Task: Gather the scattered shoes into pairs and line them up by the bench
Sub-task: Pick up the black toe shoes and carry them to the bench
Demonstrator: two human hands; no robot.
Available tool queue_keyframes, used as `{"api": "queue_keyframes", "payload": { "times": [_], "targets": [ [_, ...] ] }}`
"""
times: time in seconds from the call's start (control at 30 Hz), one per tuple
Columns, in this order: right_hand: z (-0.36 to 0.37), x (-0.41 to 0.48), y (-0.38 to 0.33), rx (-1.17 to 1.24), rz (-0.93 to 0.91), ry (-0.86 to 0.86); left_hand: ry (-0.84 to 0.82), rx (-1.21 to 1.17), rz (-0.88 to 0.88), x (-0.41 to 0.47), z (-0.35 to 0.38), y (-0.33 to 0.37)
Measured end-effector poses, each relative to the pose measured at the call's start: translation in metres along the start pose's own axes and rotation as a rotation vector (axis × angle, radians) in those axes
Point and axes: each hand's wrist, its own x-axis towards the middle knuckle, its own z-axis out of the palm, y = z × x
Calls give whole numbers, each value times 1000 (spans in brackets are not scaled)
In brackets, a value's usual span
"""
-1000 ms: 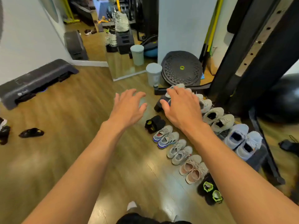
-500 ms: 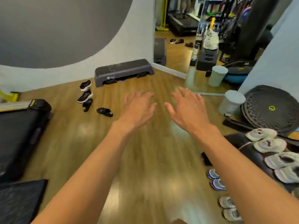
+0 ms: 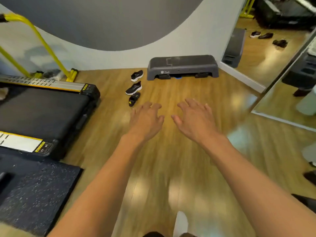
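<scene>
Turned away from the lined-up row, my left hand (image 3: 145, 121) and right hand (image 3: 195, 120) spread empty toward the far black sneakers (image 3: 134, 88) awaiting pairing.

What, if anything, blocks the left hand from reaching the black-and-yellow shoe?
Probably nothing: the left hand is open and empty, and the black-and-yellow shoe lies just ahead on bare floor.

We log the floor (image 3: 172, 89) as wood-look planks, smooth and glossy with glare patches. Step platform (image 3: 183, 65): grey matt plastic, ribbed top. Far black sneaker (image 3: 136, 75) and near black sneaker (image 3: 133, 88): cloth-like uppers, smooth white soles. Black sandal (image 3: 134, 99): matt, material unclear to us. Treadmill belt (image 3: 42, 108): matt black, rubbery. Side rail (image 3: 42, 82): metal sheen. Mat (image 3: 34, 194): rough speckled rubber. Wall (image 3: 102, 23): matt paint.
</scene>
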Motion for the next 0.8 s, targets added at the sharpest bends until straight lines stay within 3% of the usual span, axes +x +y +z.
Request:
{"api": "queue_keyframes", "payload": {
  "times": [0.23, 0.47, 0.8],
  "targets": [
    [25, 140, -32, 25, -123, -63, -14, -12, -152, 101, -1, -66],
    [67, 282, -75, 8, -97, -181, -96, -57, -262, 219, 10, -164],
    [119, 464, -121, 61, -44, -261, -149, -62, -246, 389, 7, -253]
  ]
}}
